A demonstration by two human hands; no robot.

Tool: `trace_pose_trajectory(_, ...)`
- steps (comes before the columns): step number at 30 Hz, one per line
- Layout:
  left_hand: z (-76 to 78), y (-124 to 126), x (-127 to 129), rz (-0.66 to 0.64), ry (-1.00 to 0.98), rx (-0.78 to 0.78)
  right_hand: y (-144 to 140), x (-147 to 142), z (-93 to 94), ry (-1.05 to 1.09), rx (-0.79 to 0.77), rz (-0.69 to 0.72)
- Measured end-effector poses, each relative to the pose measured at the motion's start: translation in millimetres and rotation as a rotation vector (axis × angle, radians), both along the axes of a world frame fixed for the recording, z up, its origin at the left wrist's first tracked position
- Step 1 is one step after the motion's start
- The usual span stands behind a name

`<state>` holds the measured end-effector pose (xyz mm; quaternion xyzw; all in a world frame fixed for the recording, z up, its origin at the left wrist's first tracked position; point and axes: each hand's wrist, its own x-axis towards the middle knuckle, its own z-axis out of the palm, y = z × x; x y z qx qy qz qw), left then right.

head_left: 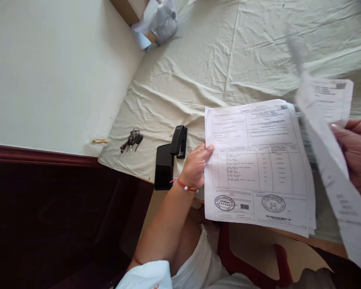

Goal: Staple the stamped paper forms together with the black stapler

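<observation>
Pale sleeve (150, 276) lowest; left hand (195, 165) pinching stamped papers (243, 172) by one edge; right hand (358, 154) holding curled paper (327, 152), blurred.

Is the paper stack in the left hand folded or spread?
Spread: the paper stack shows its printed front, with both oval stamps visible and no fold across it.

Stapler (178, 140) between keys (132, 139) and papers (258, 168)

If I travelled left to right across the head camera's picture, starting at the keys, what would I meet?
Keys → black stapler → left hand → printed forms → right hand.
</observation>
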<state>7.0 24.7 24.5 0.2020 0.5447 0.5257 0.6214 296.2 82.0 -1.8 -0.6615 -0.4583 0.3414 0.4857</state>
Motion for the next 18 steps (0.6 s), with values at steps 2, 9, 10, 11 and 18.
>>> trace_pose_trajectory(2,-1.9,-1.9,2.6,-0.002,0.020,0.010,-5.3,-11.7,5.5,-0.012,-0.072,-0.048)
trace_pose_trajectory(9,-12.5,-1.7,6.9,0.009,0.067,0.025,-11.4,-23.6,12.9,-0.489,-0.010,0.081)
trace_pose_trajectory(10,-13.0,-1.1,7.0,0.015,0.063,0.031,-11.8,-24.5,12.7,-0.503,-0.006,0.097)
trace_pose_trajectory(11,-13.2,-0.5,7.2,0.017,0.051,0.035,-12.3,-25.7,12.2,-0.507,-0.003,0.111)
trace_pose_trajectory(18,-8.6,-0.3,7.6,-0.072,-0.085,0.031,-18.1,-35.8,7.3,-0.525,0.075,0.205)
